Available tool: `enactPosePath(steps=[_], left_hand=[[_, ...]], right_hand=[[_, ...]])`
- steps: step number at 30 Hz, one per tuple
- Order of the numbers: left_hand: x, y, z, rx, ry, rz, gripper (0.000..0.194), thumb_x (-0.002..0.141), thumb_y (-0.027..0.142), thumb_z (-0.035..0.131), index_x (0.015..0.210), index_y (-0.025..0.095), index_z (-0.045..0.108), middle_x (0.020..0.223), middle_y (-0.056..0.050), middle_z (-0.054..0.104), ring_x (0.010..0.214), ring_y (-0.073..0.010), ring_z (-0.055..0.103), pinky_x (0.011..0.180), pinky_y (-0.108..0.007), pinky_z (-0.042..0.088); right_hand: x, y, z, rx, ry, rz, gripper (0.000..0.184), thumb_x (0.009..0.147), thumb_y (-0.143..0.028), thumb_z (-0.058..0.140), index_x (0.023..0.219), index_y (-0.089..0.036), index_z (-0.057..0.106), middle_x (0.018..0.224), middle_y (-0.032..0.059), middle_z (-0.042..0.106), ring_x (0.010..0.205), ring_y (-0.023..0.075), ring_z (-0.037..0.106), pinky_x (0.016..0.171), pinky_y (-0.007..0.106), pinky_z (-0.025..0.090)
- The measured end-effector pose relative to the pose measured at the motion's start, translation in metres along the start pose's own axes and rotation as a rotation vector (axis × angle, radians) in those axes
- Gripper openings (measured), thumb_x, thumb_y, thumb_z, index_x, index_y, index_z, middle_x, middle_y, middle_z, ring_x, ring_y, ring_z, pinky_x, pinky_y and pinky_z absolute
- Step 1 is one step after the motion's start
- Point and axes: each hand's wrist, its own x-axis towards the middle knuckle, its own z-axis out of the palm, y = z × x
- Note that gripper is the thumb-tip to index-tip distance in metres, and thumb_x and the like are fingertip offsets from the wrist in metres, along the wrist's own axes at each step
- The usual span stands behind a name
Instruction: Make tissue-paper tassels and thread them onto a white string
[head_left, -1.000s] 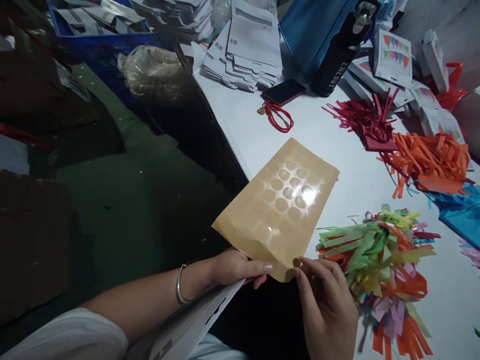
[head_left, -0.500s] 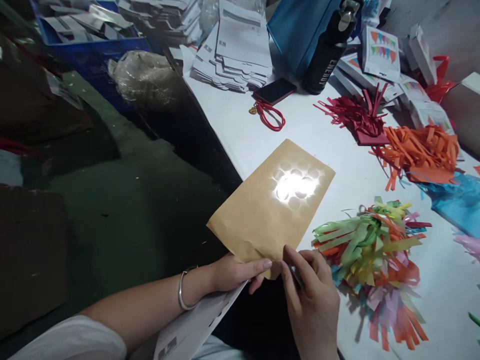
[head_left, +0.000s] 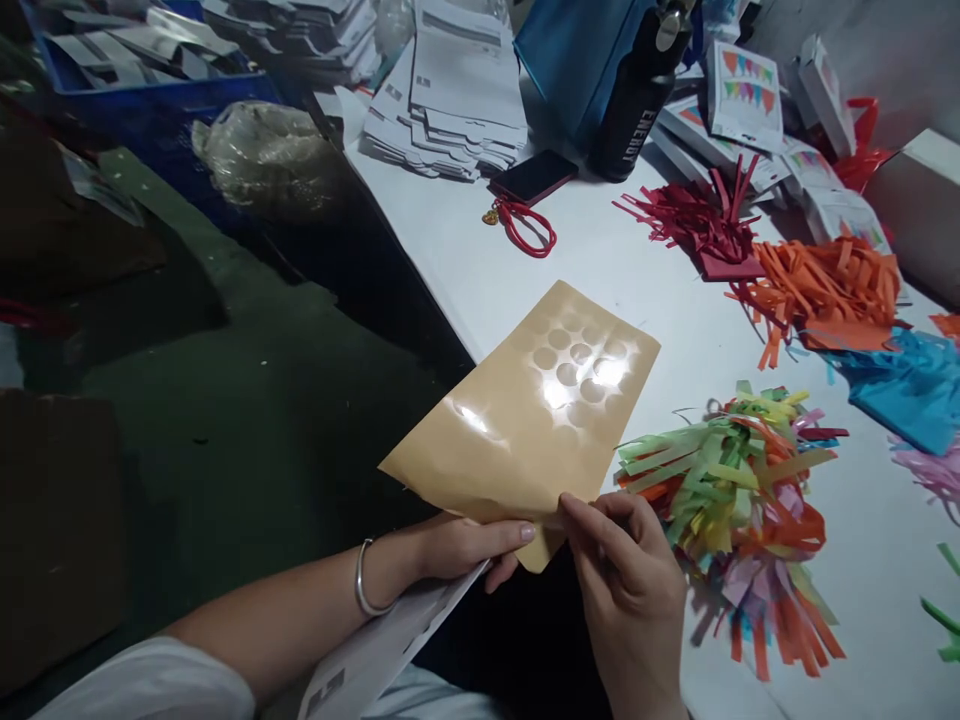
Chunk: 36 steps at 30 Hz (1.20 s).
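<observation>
A tan sheet of round clear stickers (head_left: 487, 440) is held up over the table's edge, its glossy face catching the light. My left hand (head_left: 472, 548) grips its lower edge, thumb on top, fingers underneath. At the near corner, my right hand (head_left: 622, 560) pinches the sheet between thumb and forefinger; whether a sticker is between the fingertips is too small to tell. Below my left hand, a flat white printed packet (head_left: 397, 645) lies across my lap. Just right of my right hand rests a bunch of multicoloured paper tassels (head_left: 742, 500).
Dark red tassels (head_left: 705, 225), orange tassels (head_left: 832, 290) and blue tassels (head_left: 900, 380) lie on the white table (head_left: 450, 260). Farther back are a phone (head_left: 534, 178), a red cord (head_left: 529, 230), a black bottle (head_left: 637, 100) and stacked white packets (head_left: 465, 90). A blue crate (head_left: 157, 110) stands left.
The sheet has tilted, so the glare has shifted and its round stickers show more clearly. Its near edge bends more at my right fingertips. Both hands keep their hold.
</observation>
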Motion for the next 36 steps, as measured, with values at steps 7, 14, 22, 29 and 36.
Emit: enactPosePath(steps=[7, 14, 22, 29, 36], left_hand=[[0.002, 0.000, 0.002, -0.049, 0.047, -0.049, 0.054, 0.092, 0.059, 0.045, 0.063, 0.016, 0.057, 0.041, 0.004, 0.046, 0.037, -0.0080, 0.037, 0.041, -0.022, 0.031], [0.002, 0.002, 0.003, 0.034, 0.068, -0.026, 0.063, 0.092, 0.063, 0.042, 0.051, 0.017, 0.053, 0.040, 0.001, 0.045, 0.039, -0.0092, 0.039, 0.040, -0.022, 0.030], [-0.001, 0.010, -0.001, 0.250, 0.047, -0.007, 0.065, 0.097, 0.057, 0.037, 0.048, 0.018, 0.052, 0.045, 0.000, 0.049, 0.049, -0.0106, 0.046, 0.056, -0.022, 0.042], [-0.004, 0.016, 0.001, 0.250, 0.102, -0.112, 0.063, 0.095, 0.059, 0.039, 0.049, 0.018, 0.053, 0.045, 0.001, 0.048, 0.052, -0.0114, 0.048, 0.061, -0.023, 0.044], [0.000, 0.007, 0.006, 0.098, 0.135, -0.084, 0.063, 0.089, 0.066, 0.046, 0.051, 0.017, 0.055, 0.042, 0.002, 0.048, 0.040, -0.0085, 0.039, 0.040, -0.021, 0.032]], right_hand=[[0.006, 0.003, -0.004, -0.004, -0.054, -0.013, 0.022, 0.088, -0.009, 0.061, 0.096, -0.024, 0.074, 0.085, 0.0002, 0.066, 0.073, 0.0114, 0.063, 0.065, 0.020, 0.053], [0.015, -0.003, -0.010, 0.084, -0.134, 0.101, 0.016, 0.086, -0.009, 0.060, 0.082, -0.023, 0.066, 0.083, -0.0006, 0.061, 0.071, 0.0106, 0.062, 0.060, 0.018, 0.050], [0.019, 0.000, -0.013, 0.058, -0.224, 0.036, 0.019, 0.089, -0.009, 0.057, 0.093, -0.023, 0.068, 0.086, 0.0005, 0.062, 0.074, 0.0109, 0.063, 0.064, 0.018, 0.051], [0.015, 0.003, -0.010, -0.070, -0.196, -0.095, 0.019, 0.090, -0.006, 0.055, 0.095, -0.022, 0.064, 0.085, 0.0017, 0.061, 0.073, 0.0141, 0.058, 0.063, 0.025, 0.048], [0.007, 0.006, -0.003, -0.184, -0.063, -0.257, 0.016, 0.091, -0.002, 0.057, 0.092, -0.018, 0.062, 0.084, 0.0039, 0.059, 0.076, 0.0155, 0.053, 0.070, 0.028, 0.044]])
